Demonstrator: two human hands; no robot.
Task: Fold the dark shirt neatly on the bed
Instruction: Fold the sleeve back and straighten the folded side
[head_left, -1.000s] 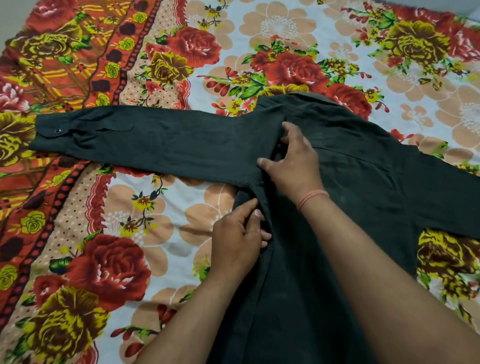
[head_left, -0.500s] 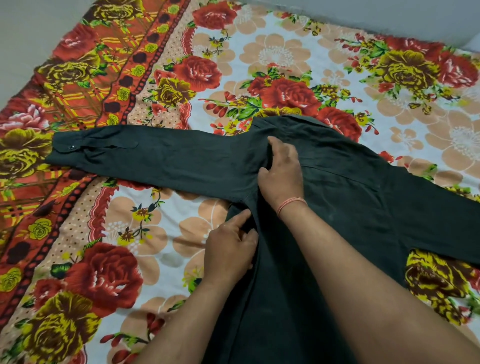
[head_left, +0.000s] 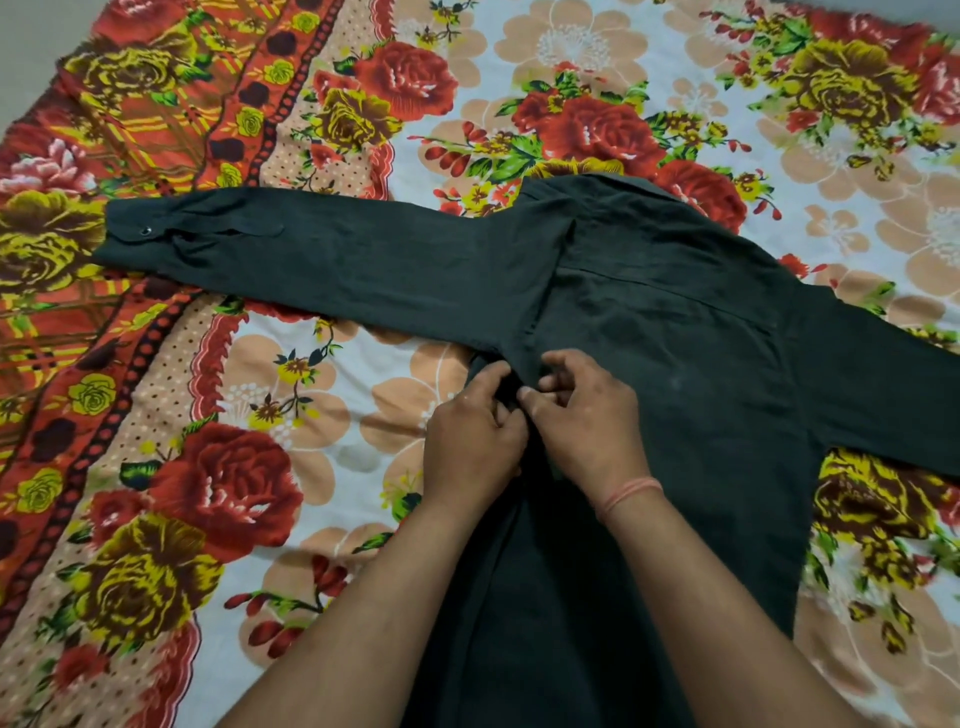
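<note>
The dark shirt (head_left: 675, 364) lies back-up on the bed, collar at the far side. One long sleeve (head_left: 332, 265) stretches out flat to the left, its buttoned cuff (head_left: 140, 231) at the end; the other sleeve runs off the right edge. My left hand (head_left: 472, 441) and my right hand (head_left: 587, 421) meet at the underarm of the left sleeve, fingertips pinching the fabric there. A pink thread band circles my right wrist. The shirt's lower body is partly hidden under my forearms.
A flowered bedsheet (head_left: 322, 467) in red, yellow and peach covers the whole bed. Its red patterned border (head_left: 104, 364) runs along the left side. A strip of grey floor (head_left: 31, 52) shows at the top left corner.
My right hand has slid down from the shoulder seam to the underarm, joining my left hand, and both now pinch the fabric. The view has shifted slightly.
</note>
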